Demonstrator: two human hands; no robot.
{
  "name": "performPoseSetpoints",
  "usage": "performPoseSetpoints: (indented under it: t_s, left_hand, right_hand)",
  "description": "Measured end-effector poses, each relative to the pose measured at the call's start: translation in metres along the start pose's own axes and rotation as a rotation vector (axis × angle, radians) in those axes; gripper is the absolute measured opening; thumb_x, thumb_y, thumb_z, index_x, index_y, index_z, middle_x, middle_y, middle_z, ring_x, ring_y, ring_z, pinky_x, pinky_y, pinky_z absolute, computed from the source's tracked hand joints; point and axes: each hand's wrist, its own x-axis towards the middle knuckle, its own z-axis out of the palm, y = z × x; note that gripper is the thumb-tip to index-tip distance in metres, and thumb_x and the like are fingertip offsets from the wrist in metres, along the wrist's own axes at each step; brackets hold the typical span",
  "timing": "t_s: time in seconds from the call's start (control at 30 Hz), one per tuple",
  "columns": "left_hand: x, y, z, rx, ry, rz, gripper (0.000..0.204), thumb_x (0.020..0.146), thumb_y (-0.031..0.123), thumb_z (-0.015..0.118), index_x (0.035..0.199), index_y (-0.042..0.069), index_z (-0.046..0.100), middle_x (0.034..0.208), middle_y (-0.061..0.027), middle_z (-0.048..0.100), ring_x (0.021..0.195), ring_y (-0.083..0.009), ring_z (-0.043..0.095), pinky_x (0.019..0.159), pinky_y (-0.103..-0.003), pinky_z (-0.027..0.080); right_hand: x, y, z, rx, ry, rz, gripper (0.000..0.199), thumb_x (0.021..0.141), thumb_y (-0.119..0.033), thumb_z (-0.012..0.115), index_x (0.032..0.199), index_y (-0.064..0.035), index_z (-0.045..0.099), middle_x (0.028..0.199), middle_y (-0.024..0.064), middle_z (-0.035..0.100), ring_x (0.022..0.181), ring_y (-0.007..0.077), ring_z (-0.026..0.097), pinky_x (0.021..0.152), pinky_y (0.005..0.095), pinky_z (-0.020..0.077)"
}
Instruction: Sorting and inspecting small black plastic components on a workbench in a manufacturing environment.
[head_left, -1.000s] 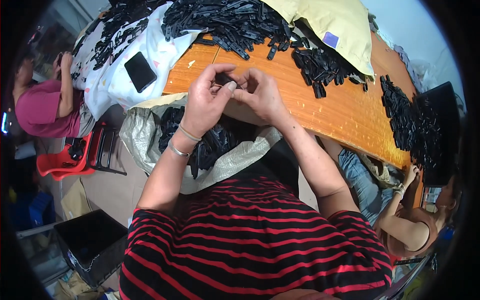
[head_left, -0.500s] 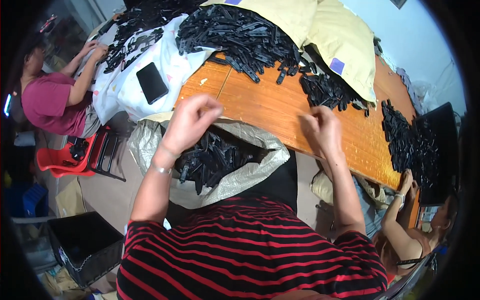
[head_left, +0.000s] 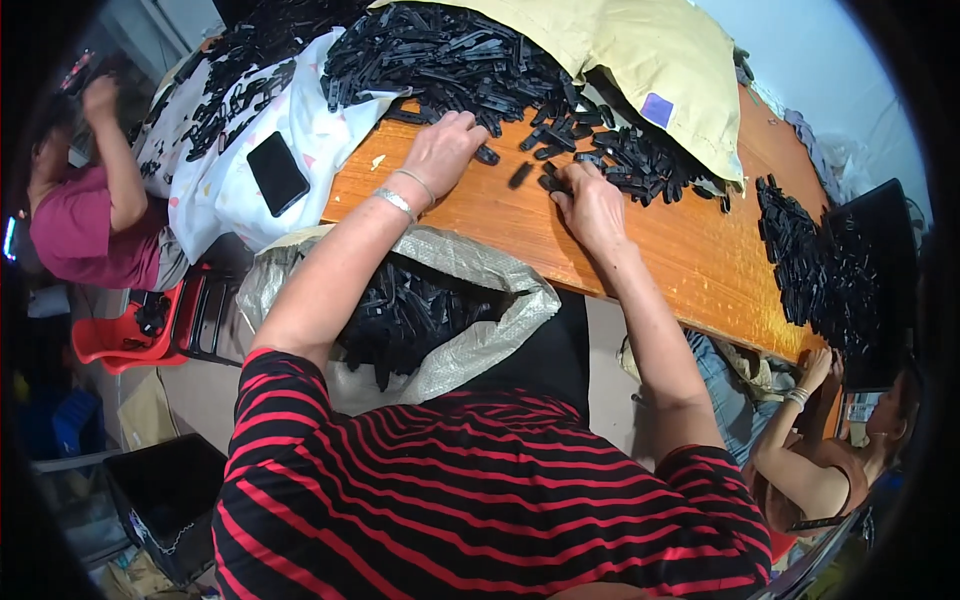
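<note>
My left hand [head_left: 443, 150] reaches over the orange wooden table [head_left: 500, 230] and its fingers rest on small black plastic parts at the near edge of a big pile of black parts [head_left: 440, 60]. My right hand [head_left: 592, 205] lies palm down further right, fingertips on loose black parts [head_left: 555, 183] beside a second heap [head_left: 640, 160]. Whether either hand grips a part is hidden by the fingers. A single black piece [head_left: 520, 175] lies between the hands.
A woven sack [head_left: 480, 330] holding black parts sits in my lap. A black phone [head_left: 277, 172] lies on a white cloth [head_left: 300, 130]. Yellow bag [head_left: 650, 60] at the back. More black parts [head_left: 810, 260] at right. One person sits at left [head_left: 90, 210], another at lower right [head_left: 820, 450].
My hands were together above the sack with a black part between them. They then separated and have reached forward to the piles on the table.
</note>
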Motion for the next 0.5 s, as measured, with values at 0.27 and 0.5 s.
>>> performPoseSetpoints:
  t_s: [0.27, 0.5]
  left_hand:
    - [-0.036, 0.013, -0.011, -0.263, 0.007, -0.381, 0.010, 0.082, 0.012, 0.060, 0.085, 0.010, 0.070, 0.093, -0.0136, 0.060, 0.087, -0.0338, 0.061, 0.076, -0.043, 0.050]
    - [-0.030, 0.030, -0.019, -0.209, -0.056, -0.546, 0.016, 0.082, 0.025, 0.066, 0.089, 0.011, 0.072, 0.081, -0.0148, 0.066, 0.079, -0.0340, 0.064, 0.071, -0.042, 0.050]
  right_hand:
    - [0.009, -0.014, -0.004, -0.108, -0.139, -0.044, 0.026, 0.075, -0.013, 0.074, 0.095, -0.0020, 0.062, 0.089, 0.0169, 0.062, 0.082, 0.0366, 0.062, 0.070, 0.0431, 0.0503]
    - [0.014, -0.034, 0.004, -0.010, -0.262, 0.002, 0.020, 0.084, -0.015, 0.064, 0.100, -0.0039, 0.060, 0.074, 0.0191, 0.065, 0.076, 0.0396, 0.064, 0.070, 0.0451, 0.0503]
